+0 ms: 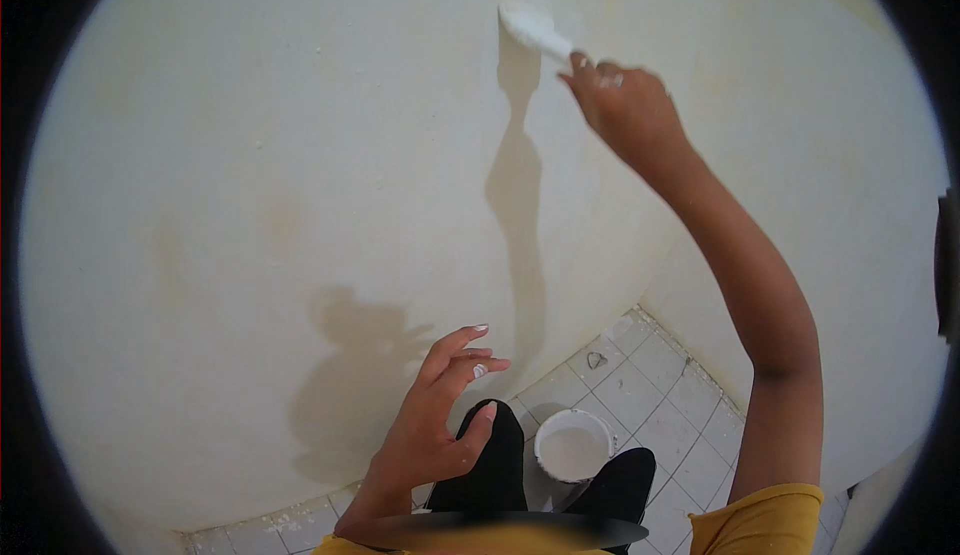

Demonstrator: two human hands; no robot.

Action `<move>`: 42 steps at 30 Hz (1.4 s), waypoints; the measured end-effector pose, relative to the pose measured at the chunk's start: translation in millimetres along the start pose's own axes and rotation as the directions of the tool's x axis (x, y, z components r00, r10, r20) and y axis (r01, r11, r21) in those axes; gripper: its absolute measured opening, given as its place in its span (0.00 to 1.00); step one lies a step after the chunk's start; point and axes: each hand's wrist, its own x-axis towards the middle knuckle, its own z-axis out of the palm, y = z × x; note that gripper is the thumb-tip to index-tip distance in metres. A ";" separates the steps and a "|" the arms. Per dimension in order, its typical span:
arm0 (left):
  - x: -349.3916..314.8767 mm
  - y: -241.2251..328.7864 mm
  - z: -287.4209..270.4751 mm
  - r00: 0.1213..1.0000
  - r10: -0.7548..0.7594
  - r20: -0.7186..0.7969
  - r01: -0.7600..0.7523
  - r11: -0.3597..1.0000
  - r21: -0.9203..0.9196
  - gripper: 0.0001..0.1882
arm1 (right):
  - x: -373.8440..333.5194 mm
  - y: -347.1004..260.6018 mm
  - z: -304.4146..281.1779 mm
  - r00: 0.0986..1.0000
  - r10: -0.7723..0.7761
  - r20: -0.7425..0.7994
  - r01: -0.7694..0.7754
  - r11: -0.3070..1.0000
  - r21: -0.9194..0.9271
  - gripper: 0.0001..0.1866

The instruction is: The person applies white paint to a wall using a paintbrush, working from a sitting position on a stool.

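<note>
My right hand (632,105) is raised on an outstretched arm, closed round the handle of a white paint brush (532,27). The brush's head is at the off-white wall (380,155), high up; whether its bristles press on the surface I cannot tell. Low in front of me, my left hand (445,410) hangs with its fingers apart and nothing in them. White smears mark the fingers of both hands. Between my knees stands a white bucket (612,439) with pale, whitish paint in it.
A second wall (800,205) meets the first in a corner on the right. The floor has pale square tiles (630,395) spattered with white, and a small loop-shaped bit (597,360) lies on them. Shadows of me and the brush fall on the wall. A dark object (945,265) shows at the right rim.
</note>
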 end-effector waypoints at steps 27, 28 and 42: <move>-4.7 -5.6 1.4 0.999 0.042 -0.033 -0.040 0.997 0.067 0.26 | 27.0 -5.2 -28.4 0.997 -0.073 0.030 0.073 0.997 -0.011 0.13; -5.6 -6.6 2.5 0.998 0.040 -0.044 -0.038 0.998 0.047 0.26 | 18.2 -12.8 -33.5 0.990 -0.111 0.090 0.109 0.993 0.037 0.12; -2.8 -7.9 -9.1 0.995 -0.068 0.069 0.067 0.998 0.015 0.19 | 5.0 -32.4 -20.8 0.909 -0.100 0.404 -0.002 0.970 0.244 0.15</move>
